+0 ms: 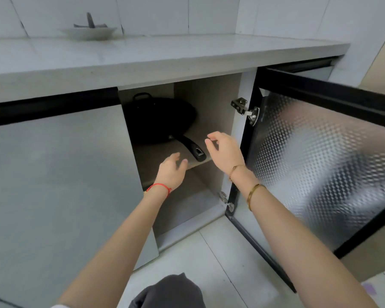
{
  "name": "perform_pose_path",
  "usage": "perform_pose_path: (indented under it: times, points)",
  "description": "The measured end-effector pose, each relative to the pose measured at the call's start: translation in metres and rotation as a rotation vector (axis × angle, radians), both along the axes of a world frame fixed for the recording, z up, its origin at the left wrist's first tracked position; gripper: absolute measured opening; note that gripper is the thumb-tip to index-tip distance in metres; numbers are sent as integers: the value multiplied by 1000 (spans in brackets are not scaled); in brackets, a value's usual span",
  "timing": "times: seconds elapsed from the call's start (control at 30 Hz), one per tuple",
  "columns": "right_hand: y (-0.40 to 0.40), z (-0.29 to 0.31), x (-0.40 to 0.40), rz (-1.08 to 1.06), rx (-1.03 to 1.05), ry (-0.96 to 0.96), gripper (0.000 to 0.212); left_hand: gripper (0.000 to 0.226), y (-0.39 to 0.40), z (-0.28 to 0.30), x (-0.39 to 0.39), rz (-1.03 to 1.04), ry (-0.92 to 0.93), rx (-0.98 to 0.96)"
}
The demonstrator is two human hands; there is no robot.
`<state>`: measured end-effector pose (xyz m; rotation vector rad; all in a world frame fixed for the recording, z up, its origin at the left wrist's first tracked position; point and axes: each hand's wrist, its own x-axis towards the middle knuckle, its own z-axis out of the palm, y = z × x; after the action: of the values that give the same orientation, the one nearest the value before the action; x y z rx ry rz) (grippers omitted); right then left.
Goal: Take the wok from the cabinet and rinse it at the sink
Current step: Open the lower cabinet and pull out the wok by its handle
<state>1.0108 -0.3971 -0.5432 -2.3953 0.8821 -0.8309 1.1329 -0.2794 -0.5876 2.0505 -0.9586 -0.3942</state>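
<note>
A black wok [158, 118] leans inside the open cabinet [209, 103], resting on the upper shelf [158, 158]. Its long black handle [191, 147] points toward the front edge of the shelf. My left hand [171, 172] hovers just below and left of the handle's end, fingers apart, holding nothing. My right hand [225, 150] floats just right of the handle's end, fingers loosely spread, also empty. Neither hand touches the wok. No sink is in view.
The cabinet door [320, 163] with a patterned inner face stands swung open at the right. A closed grey door [58, 185] is at the left. On the pale countertop [165, 54] above sits a white bowl [89, 32]. My knee [169, 292] shows at the bottom.
</note>
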Motion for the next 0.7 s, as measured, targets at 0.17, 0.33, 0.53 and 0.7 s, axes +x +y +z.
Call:
perform_pose_path:
  times: [0.17, 0.33, 0.53, 0.7]
  points:
    - [-28, -11, 58, 40, 92, 111, 42, 52, -42, 0, 36, 203, 562, -178]
    - [-56, -28, 98, 30, 258, 207, 45, 49, -78, -3, 54, 225, 949, -329]
    - [-76, -39, 126, 48, 304, 328, 40, 33, -107, -3, 62, 168, 1178, -424]
    - [-74, -42, 133, 94, 638, 309, 35, 42, -114, -7, 67, 187, 1215, -410]
